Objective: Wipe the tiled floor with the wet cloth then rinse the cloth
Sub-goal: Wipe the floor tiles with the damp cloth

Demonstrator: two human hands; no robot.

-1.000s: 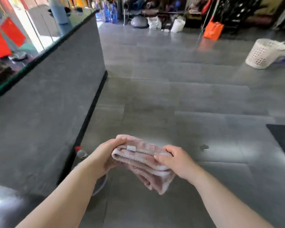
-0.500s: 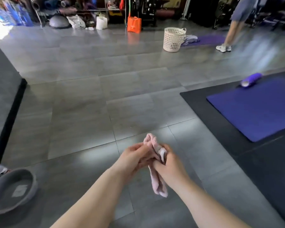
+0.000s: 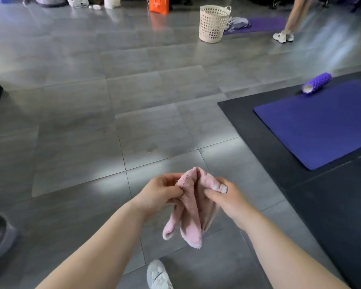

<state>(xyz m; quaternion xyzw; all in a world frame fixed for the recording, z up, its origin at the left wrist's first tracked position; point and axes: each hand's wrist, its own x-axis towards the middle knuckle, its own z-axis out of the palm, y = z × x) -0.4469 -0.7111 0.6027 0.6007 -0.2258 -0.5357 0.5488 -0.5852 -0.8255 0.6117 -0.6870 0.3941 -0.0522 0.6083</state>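
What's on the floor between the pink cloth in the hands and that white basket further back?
Just grey floor tiles with one small speck, in the head view, between cloth and basket.

A gym or fitness studio: right of the fingers (image 3: 211, 193), a blue exercise mat (image 3: 321, 122) lies on black rubber flooring (image 3: 265, 142), a knobbly purple foam roller (image 3: 317, 82) by its far corner; far beyond them, another purple mat (image 3: 263, 25) on the grey tiled floor (image 3: 154, 90)

Fluffy pink terry cloth (image 3: 189, 207), glossy grey tiled floor (image 3: 75, 130), perforated plastic basket (image 3: 212, 24), matt mat (image 3: 321, 124)
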